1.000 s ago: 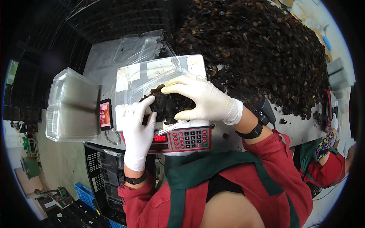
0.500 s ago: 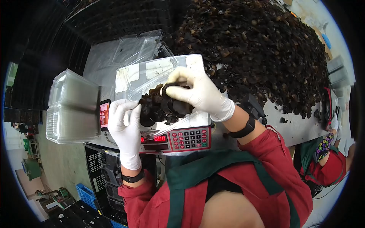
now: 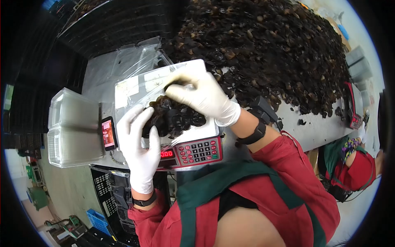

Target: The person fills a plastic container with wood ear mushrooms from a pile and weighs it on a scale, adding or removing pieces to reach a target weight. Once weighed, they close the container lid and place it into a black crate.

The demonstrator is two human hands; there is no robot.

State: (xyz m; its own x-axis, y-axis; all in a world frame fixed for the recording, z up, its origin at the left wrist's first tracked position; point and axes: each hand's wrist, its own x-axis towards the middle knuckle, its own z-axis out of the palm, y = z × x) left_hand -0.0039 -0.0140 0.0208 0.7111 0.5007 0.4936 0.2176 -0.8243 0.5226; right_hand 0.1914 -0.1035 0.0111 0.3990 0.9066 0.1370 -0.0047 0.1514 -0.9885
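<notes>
Dark wood ear mushrooms [image 3: 175, 118] are heaped in a clear plastic container [image 3: 170, 140], which sits on the platform of a red-edged scale [image 3: 205, 164]. My right hand [image 3: 201, 95], in a white glove, is above the far side of the heap. A dark mushroom piece shows between its thumb and fingers, mostly hidden. My gloved left hand [image 3: 142, 146] is at the container's left side, thumb and fingers apart beside the mushrooms. The container's clear lid [image 3: 144, 92] lies folded back over the platform, partly covered by my right hand.
A large pile of wood ear mushrooms [image 3: 263, 53] covers the table behind and to the right. Stacked clear containers [image 3: 74, 131] and a phone [image 3: 108, 133] stand at the left. Black crates [image 3: 115, 29] rise at the back left. Another person [image 3: 356, 168] works beside a second scale [image 3: 353, 105] at the right.
My left hand's thumb and fingers have spread from a pinch. My right hand has shifted slightly left and away from me over the heap. The whole view has shifted a little.
</notes>
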